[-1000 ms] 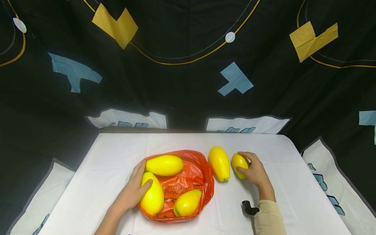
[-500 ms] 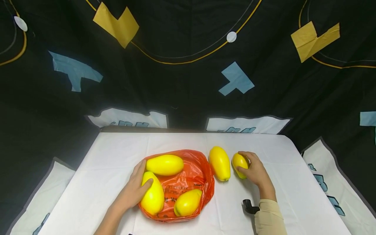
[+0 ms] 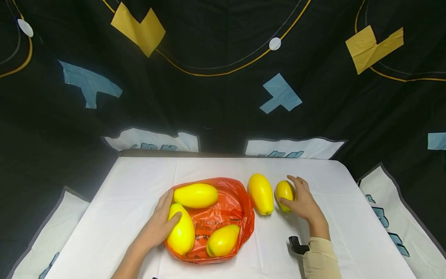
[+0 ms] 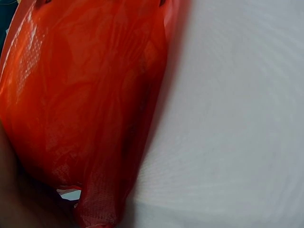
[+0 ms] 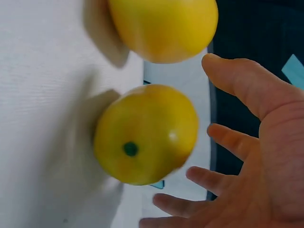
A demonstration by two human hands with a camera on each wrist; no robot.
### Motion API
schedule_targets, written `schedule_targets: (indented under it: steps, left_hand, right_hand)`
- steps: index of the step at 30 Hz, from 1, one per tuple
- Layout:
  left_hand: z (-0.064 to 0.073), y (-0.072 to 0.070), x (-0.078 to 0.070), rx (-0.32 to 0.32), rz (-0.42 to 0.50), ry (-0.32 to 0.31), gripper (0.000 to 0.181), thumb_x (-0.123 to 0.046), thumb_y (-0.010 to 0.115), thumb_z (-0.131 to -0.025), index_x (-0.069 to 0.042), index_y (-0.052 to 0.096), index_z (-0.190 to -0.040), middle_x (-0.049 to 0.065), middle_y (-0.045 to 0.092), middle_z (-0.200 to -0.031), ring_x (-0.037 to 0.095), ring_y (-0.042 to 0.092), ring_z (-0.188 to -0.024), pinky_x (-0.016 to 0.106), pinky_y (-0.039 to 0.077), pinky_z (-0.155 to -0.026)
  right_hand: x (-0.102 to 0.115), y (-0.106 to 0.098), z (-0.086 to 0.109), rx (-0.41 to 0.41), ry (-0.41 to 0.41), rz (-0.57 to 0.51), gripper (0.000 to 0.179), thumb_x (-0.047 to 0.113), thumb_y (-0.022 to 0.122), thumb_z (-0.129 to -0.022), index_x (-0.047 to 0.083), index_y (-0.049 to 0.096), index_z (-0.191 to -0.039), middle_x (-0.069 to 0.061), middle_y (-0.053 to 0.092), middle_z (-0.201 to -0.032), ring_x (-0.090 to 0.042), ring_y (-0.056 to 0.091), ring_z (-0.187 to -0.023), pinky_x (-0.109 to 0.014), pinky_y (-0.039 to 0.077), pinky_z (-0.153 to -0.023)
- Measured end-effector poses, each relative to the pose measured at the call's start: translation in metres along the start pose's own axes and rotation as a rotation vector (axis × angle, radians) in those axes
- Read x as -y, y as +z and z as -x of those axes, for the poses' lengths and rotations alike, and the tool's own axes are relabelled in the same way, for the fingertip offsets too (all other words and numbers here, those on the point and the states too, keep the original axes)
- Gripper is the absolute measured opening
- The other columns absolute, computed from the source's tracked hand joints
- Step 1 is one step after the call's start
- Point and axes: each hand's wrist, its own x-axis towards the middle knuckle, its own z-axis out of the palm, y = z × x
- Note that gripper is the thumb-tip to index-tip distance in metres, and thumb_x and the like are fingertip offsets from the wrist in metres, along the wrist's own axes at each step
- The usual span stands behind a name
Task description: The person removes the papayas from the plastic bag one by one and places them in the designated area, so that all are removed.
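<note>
A red plastic bag (image 3: 246, 211) lies spread with its mouth up, holding a yellow oblong fruit (image 3: 196, 196) at the back, another at the left and a third at front right. My left hand (image 3: 161, 224) holds the bag's left rim, fingers outside and thumb over the left fruit (image 3: 182, 232). To the right of the bag, two more such fruits stand on the table: a larger fruit (image 3: 260, 193) and a smaller fruit (image 3: 285, 193). My right hand (image 5: 247, 152) is beside the smaller one, its fingers spread apart and off the fruit, whose end has a dark green spot.
A white cloth covers the table (image 3: 139, 178). A small black object (image 3: 297, 246) shows beside the right sleeve (image 3: 321, 257). Behind the table hangs a black curtain (image 3: 209, 104) with gold and blue patches.
My right hand's fingers have lifted and spread away from the smaller fruit, and the hand has shifted slightly right. The left hand and the bag stay put.
</note>
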Motion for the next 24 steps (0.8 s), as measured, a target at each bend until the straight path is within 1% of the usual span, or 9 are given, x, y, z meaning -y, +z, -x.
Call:
schedule_targets:
  steps: [2, 6, 8, 10, 14, 19, 24]
  left_hand:
    - [0.000, 0.000, 0.000, -0.001, -0.001, 0.001, 0.077, -0.032, 0.051, -0.100, -0.008, 0.005, -0.157, 0.016, 0.006, -0.162, 0.035, 0.013, -0.146, 0.058, 0.019, -0.113]
    - [0.000, -0.001, -0.001, -0.006, -0.002, 0.006, 0.077, -0.032, 0.051, -0.100, -0.007, 0.005, -0.157, 0.016, 0.007, -0.161, 0.036, 0.013, -0.146, 0.058, 0.019, -0.113]
    - [0.000, -0.001, -0.002, -0.007, -0.002, 0.008, 0.077, -0.032, 0.051, -0.100, -0.007, 0.006, -0.157, 0.016, 0.007, -0.161, 0.035, 0.013, -0.146, 0.058, 0.019, -0.113]
    - [0.000, -0.001, -0.002, -0.009, 0.000, 0.009, 0.077, -0.032, 0.052, -0.100, -0.007, 0.006, -0.157, 0.015, 0.007, -0.162, 0.035, 0.013, -0.146, 0.059, 0.019, -0.113]
    - [0.000, 0.000, -0.001, -0.009, 0.003, 0.010, 0.077, -0.031, 0.052, -0.100, -0.007, 0.006, -0.157, 0.015, 0.007, -0.162, 0.035, 0.013, -0.146, 0.059, 0.019, -0.113]
    - [0.001, 0.001, 0.000, -0.005, 0.003, 0.007, 0.077, -0.031, 0.052, -0.100, -0.008, 0.006, -0.157, 0.016, 0.007, -0.161, 0.036, 0.013, -0.146, 0.060, 0.020, -0.112]
    - [0.000, 0.000, 0.000, 0.001, -0.006, 0.001, 0.077, -0.034, 0.051, -0.100, -0.009, 0.005, -0.157, 0.016, 0.007, -0.161, 0.036, 0.013, -0.146, 0.060, 0.020, -0.112]
  right_hand:
    - [0.004, -0.004, 0.000, -0.022, -0.003, 0.017, 0.093, 0.033, 0.079, -0.078, 0.017, 0.027, -0.154, -0.025, 0.010, -0.157, -0.051, 0.027, -0.135, -0.071, 0.031, -0.100]
    - [0.014, -0.012, 0.000, -0.073, -0.024, 0.024, 0.106, 0.034, 0.083, -0.073, 0.031, 0.018, -0.156, -0.017, -0.001, -0.161, -0.048, 0.014, -0.141, -0.075, 0.030, -0.096]
    - [0.020, -0.015, 0.000, -0.097, -0.049, 0.020, 0.111, 0.034, 0.085, -0.070, 0.037, 0.014, -0.156, -0.011, -0.005, -0.162, -0.045, 0.009, -0.143, -0.077, 0.029, -0.094]
    - [0.027, -0.017, -0.001, -0.118, -0.084, 0.007, 0.114, 0.032, 0.086, -0.068, 0.041, 0.014, -0.155, -0.007, -0.006, -0.163, -0.042, 0.005, -0.145, -0.078, 0.028, -0.094]
    - [0.038, -0.020, -0.001, -0.161, -0.155, -0.007, 0.110, 0.030, 0.087, -0.066, 0.041, 0.021, -0.154, -0.003, -0.001, -0.163, -0.040, 0.009, -0.144, -0.079, 0.028, -0.093]
    - [0.050, -0.020, -0.002, -0.186, -0.183, -0.002, 0.107, 0.033, 0.087, -0.066, 0.038, 0.026, -0.154, -0.002, -0.001, -0.163, -0.040, 0.010, -0.144, -0.079, 0.030, -0.091]
    - [0.061, -0.017, -0.004, -0.206, -0.214, 0.020, 0.107, 0.036, 0.088, -0.064, 0.037, 0.029, -0.153, 0.003, -0.007, -0.163, -0.035, 0.001, -0.146, -0.077, 0.032, -0.092]
